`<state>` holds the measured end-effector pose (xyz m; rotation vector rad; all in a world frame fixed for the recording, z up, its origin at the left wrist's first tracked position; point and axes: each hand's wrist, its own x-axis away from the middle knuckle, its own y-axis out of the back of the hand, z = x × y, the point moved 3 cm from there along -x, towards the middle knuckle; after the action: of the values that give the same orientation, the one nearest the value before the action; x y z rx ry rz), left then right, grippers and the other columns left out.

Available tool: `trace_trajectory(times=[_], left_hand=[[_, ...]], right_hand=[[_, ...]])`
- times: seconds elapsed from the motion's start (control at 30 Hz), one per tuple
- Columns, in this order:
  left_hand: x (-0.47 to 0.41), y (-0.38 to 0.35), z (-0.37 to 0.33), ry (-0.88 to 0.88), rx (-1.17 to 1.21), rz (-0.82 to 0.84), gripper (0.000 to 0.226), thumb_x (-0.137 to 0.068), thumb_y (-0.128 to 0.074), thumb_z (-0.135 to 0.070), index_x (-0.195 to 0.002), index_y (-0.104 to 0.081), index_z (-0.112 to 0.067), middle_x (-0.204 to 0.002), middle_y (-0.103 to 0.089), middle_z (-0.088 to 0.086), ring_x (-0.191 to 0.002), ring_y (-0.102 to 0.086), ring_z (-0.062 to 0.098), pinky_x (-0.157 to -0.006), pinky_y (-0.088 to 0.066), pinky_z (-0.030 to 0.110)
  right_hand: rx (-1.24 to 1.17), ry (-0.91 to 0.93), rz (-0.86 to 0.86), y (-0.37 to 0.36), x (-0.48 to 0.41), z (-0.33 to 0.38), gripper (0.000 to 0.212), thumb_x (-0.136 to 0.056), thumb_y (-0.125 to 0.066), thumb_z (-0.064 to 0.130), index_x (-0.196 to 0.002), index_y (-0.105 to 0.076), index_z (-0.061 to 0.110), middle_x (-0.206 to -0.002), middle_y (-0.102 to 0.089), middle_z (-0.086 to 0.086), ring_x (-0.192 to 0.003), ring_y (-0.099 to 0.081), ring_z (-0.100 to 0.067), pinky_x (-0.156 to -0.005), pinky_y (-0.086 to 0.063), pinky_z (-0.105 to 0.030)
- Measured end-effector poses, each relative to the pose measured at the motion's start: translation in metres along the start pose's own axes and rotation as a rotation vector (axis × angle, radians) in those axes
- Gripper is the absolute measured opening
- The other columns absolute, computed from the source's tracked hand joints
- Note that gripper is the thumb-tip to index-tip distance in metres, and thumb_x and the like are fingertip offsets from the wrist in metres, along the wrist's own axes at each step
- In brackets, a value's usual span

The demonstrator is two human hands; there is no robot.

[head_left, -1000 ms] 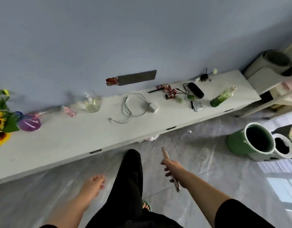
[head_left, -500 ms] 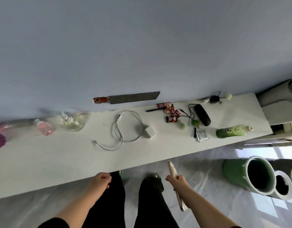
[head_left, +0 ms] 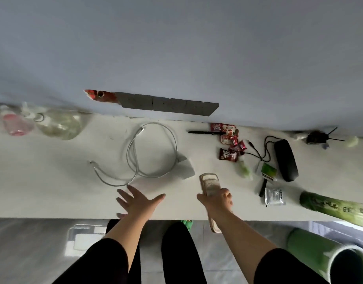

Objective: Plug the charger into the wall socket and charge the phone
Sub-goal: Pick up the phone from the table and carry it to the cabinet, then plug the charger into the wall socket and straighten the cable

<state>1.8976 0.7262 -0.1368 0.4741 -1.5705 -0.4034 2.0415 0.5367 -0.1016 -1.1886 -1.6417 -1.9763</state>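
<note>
A white charger brick (head_left: pixel 186 169) lies on the white counter (head_left: pixel 43 181) with its pale cable (head_left: pixel 152 148) looped to its left. A grey row of wall sockets (head_left: pixel 168 105) sits on the blue wall just above the counter. My right hand (head_left: pixel 217 201) is shut on a pale phone (head_left: pixel 209 184), held over the counter just right of the charger. Fingers spread, my left hand (head_left: pixel 138 202) hovers over the counter below the cable loop and holds nothing.
Snack wrappers (head_left: pixel 229 142), a black pen (head_left: pixel 205 132), a black case with cord (head_left: pixel 286 160), a green bottle (head_left: pixel 336 208) and a foil packet (head_left: pixel 274 196) lie to the right. Clear bottles (head_left: pixel 57 125) stand left. A green pot (head_left: pixel 328 257) stands on the floor.
I have stepped up to the counter. My right hand has carried the phone forward over the counter, and my left hand has opened and reached toward the cable.
</note>
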Motion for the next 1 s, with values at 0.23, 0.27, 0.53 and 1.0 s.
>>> trace_trajectory(times=[0.23,0.27,0.53,1.0], left_hand=[[-0.029,-0.045,-0.014,0.057,0.070,-0.101,0.164,-0.014,-0.033,-0.096,-0.147,0.018,-0.014,-0.155,0.016,0.026,-0.141,0.016,0.047,-0.108,-0.001,0.069],[-0.031,-0.049,-0.014,0.070,0.055,-0.094,0.165,-0.014,-0.029,-0.098,-0.148,0.014,-0.010,-0.155,0.013,0.030,-0.141,0.015,0.049,-0.107,-0.001,0.069],[-0.041,-0.055,-0.011,0.047,0.052,-0.083,0.168,-0.014,-0.032,-0.098,-0.145,0.020,-0.007,-0.152,0.018,0.032,-0.138,0.020,0.052,-0.103,0.004,0.073],[-0.032,-0.048,-0.014,0.040,0.064,-0.086,0.167,-0.013,-0.028,-0.099,-0.145,0.021,-0.009,-0.153,0.020,0.030,-0.138,0.023,0.050,-0.104,0.005,0.072]], right_hand=[[0.106,0.137,-0.276,-0.018,-0.054,0.008,0.089,-0.069,-0.064,0.063,-0.130,-0.034,0.006,-0.130,-0.039,-0.014,-0.120,-0.039,-0.033,-0.095,-0.038,-0.043],[0.106,0.156,-0.301,-0.021,-0.057,0.008,0.091,-0.069,-0.063,0.066,-0.131,-0.035,0.005,-0.130,-0.040,-0.014,-0.120,-0.039,-0.034,-0.094,-0.039,-0.043],[0.038,0.212,-0.460,-0.040,-0.053,0.004,0.105,-0.064,-0.065,0.072,-0.138,-0.036,0.004,-0.139,-0.040,-0.019,-0.127,-0.037,-0.037,-0.101,-0.033,-0.049],[0.049,0.270,-0.474,-0.054,-0.053,-0.004,0.098,-0.079,-0.052,0.069,-0.148,-0.021,0.008,-0.148,-0.029,-0.016,-0.135,-0.025,-0.034,-0.111,-0.021,-0.048]])
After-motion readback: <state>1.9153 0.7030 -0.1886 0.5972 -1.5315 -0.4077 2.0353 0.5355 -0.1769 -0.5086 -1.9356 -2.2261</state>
